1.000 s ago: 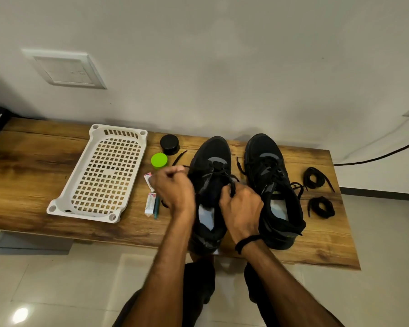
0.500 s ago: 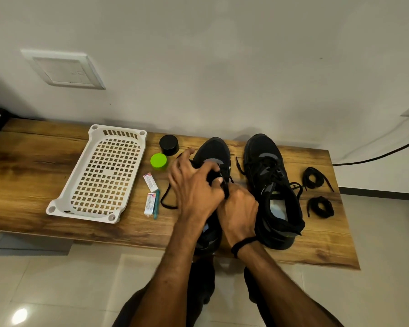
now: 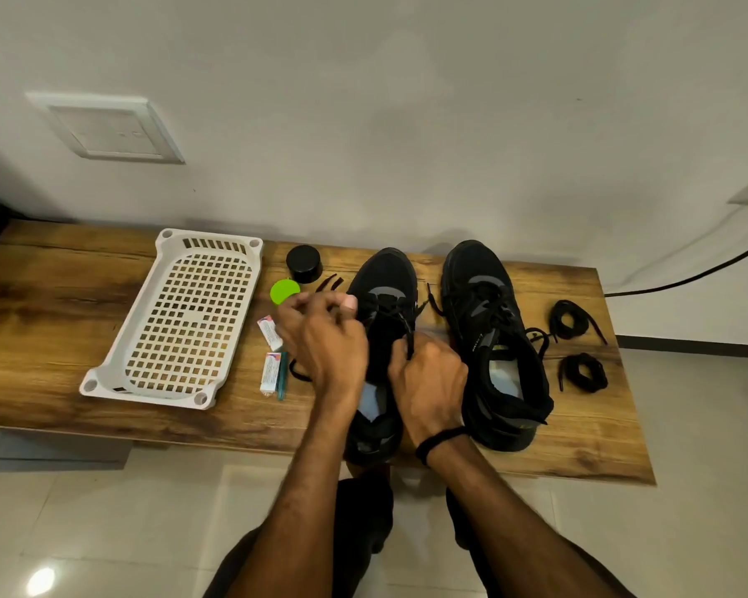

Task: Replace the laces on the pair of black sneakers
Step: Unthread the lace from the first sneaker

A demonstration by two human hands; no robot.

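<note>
While my right grip [image 3: 428, 375] pinches the lace [image 3: 409, 338] of the left sneaker [image 3: 385, 274], its heel overhanging the tabletop [image 3: 61, 304], and my left grip [image 3: 324, 338] curls unreadably, I judge a hard tug could drag it floorward.

Black sneakers [image 3: 385, 269], black spare laces [image 3: 573, 317], white grid-patterned tray [image 3: 147, 394], green lid [image 3: 284, 291], wood-grain bench [image 3: 40, 321]

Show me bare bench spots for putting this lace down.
Widest: the bench left of the white basket. Also the front strip before the basket, and the right end past the coiled laces. Crowded: between basket and left sneaker, with tubes, lids and lace.
</note>
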